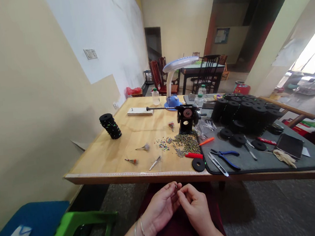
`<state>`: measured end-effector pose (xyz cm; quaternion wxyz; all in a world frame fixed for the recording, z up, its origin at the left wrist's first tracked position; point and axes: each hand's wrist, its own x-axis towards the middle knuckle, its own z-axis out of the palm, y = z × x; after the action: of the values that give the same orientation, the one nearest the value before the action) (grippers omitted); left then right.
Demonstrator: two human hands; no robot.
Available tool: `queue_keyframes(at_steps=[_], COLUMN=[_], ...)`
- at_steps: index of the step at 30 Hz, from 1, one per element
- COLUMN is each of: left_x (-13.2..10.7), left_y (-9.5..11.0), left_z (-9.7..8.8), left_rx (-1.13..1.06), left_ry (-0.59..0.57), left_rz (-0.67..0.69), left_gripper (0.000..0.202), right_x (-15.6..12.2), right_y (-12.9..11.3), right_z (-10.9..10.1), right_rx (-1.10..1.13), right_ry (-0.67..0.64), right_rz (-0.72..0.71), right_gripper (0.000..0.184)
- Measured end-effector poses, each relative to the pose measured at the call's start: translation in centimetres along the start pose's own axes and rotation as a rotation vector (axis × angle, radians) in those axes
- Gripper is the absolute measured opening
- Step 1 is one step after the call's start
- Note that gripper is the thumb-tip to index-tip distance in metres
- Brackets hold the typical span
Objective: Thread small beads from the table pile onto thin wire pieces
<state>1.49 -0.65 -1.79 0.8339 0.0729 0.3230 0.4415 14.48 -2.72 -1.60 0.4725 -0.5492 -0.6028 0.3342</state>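
My left hand [163, 204] is just below the table's front edge, palm turned up, its thumb and fingertips pinched on something tiny that I cannot make out. Close beside it, almost fingertip to fingertip, my right hand [195, 206] also pinches, and whatever it holds is hidden or too small to name. Nearest on the tabletop are a black foam ring [199, 169], a red-handled tool [193, 155] and a slim white-and-silver piece [154, 163]. Feather-like bundles [131, 161] and a heap of small metallic pieces [186, 142] lie farther in, with tiny coloured beads [164, 146] alongside.
A black winding device [186, 119] with a long rod stands mid-table before a blue-based lamp [173, 103]. Blue-handled pliers [226, 159] and thread snips [218, 164] lie on the grey mat, stacked black foam spools [241, 111] behind. A green stool [65, 233] is at lower left.
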Motion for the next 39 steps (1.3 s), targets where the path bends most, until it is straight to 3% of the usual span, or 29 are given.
queue_keyframes(at_steps=[39], left_x=[-0.09], left_y=[0.0], left_z=[0.08], left_rx=[0.001], left_ry=[0.002], left_rz=[-0.004], left_gripper=[0.003], right_x=[-0.09], right_y=[0.02], right_z=[0.16], right_rx=[0.012], right_ry=[-0.006], right_rz=[0.024], right_gripper=[0.026])
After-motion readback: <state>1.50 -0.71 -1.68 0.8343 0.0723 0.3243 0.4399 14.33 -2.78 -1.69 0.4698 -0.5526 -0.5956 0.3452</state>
